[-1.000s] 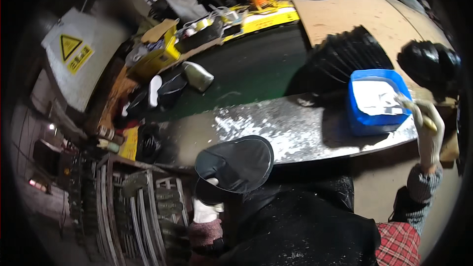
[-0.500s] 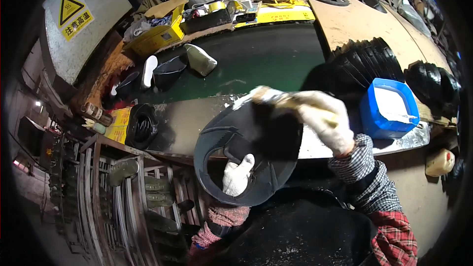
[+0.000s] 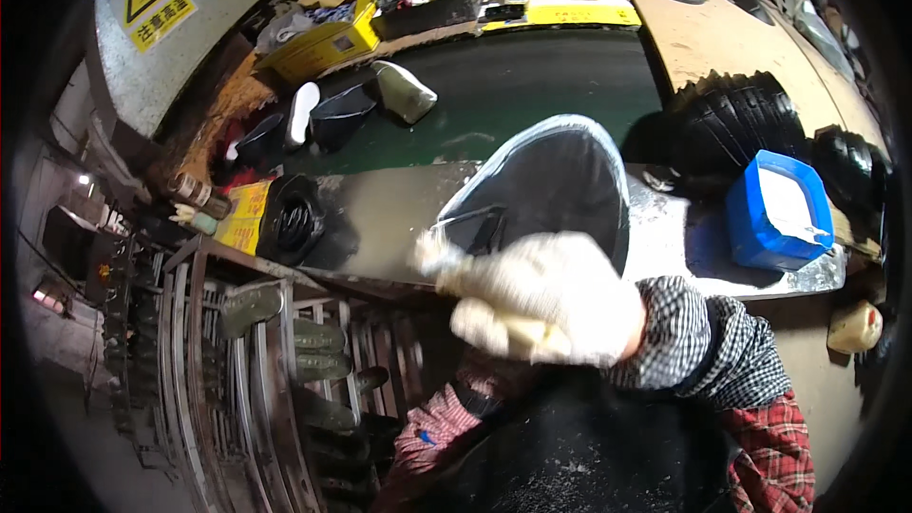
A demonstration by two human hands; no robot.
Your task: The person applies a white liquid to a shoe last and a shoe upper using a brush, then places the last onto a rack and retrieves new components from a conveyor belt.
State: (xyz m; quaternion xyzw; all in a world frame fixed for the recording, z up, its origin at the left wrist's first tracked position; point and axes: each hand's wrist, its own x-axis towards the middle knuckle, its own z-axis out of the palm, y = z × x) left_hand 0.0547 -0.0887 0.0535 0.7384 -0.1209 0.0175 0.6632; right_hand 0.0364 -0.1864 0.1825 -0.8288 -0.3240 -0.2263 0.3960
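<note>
A black rubber piece [image 3: 560,185], curved like a boot upper, stands tilted in front of me with a white coating along its rim. My right hand [image 3: 560,294], in a whitish glove, crosses in front of its lower part. The fingers are closed around a brush [image 3: 434,252], whose whitened bristles meet the piece's left edge; most of the handle is hidden. Behind the right hand, my left hand is out of sight; only its checked sleeve [image 3: 442,423] shows below. A blue tub [image 3: 755,252] of white paste stands to the right.
Olive and black boot parts [image 3: 407,95] lie on the dark green belt [image 3: 532,66]. Ribbed black rubber pieces [image 3: 736,123] are stacked at right. A metal rack [image 3: 256,389] with olive boots stands lower left, and a yellow box [image 3: 332,43] sits at the back.
My right hand with the brush has swept left and down along the rim. The black piece has turned and tilted up, showing more white edge. My left hand has become hidden.
</note>
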